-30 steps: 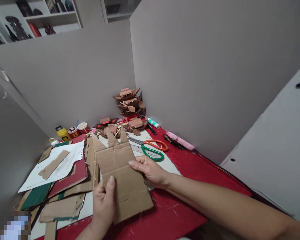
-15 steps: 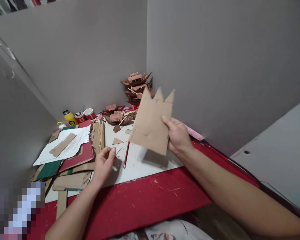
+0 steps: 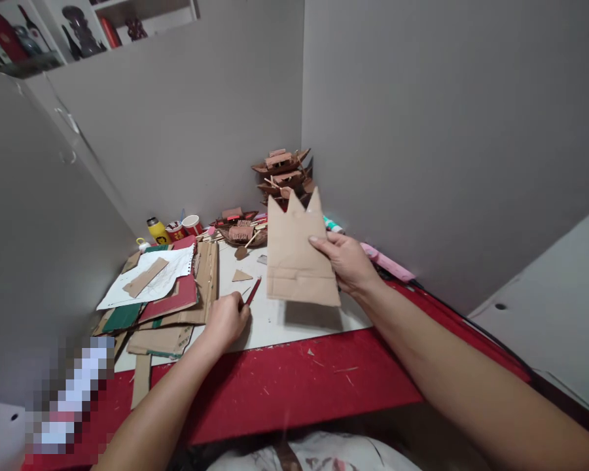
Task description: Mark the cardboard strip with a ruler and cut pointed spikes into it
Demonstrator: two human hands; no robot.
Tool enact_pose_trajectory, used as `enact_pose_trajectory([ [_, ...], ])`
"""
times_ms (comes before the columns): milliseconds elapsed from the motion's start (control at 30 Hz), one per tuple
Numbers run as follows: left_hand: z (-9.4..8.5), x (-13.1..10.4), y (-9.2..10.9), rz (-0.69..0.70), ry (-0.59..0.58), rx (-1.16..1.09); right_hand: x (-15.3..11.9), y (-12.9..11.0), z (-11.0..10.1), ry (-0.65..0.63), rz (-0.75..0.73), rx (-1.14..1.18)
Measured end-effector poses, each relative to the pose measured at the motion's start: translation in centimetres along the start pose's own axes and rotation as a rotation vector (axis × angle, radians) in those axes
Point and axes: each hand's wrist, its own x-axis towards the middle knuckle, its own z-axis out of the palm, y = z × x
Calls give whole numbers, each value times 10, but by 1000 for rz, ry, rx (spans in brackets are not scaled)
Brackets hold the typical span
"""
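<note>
Left hand (image 3: 229, 318) has closed around the pencil (image 3: 253, 292); right hand (image 3: 352, 263) grips cardboard (image 3: 297, 255) above the desk (image 3: 304, 379), perhaps for clearance.

The cardboard (image 3: 299, 261) in the right hand (image 3: 351, 263) is showing plain tan. By the left hand (image 3: 230, 319), the pencil (image 3: 253, 292) is looking dark red — the sheet (image 3: 269, 327) beneath is showing white, while nearer than both hands the covering (image 3: 304, 386) is glowing red.

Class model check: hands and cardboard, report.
Right hand: gripping notched cardboard, raised. Left hand: at pencil. Cardboard blocks view of desktop behind.
</note>
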Motion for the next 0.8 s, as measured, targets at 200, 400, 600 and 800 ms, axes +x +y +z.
enact_pose_trajectory([
  [200, -39, -23, -30, 6, 210, -390, -9, 19, 8, -191, 110, -177],
  [400, -58, -45, -20, 67, 411, -687, -17, 43, 17, -244, 27, -465],
  [600, -38, -45, 4, 129, 241, -708, -29, 31, 19, -327, -240, -692],
  [800, -15, -42, 31, 203, 12, -618, -44, 35, 26, -648, -542, -863],
])
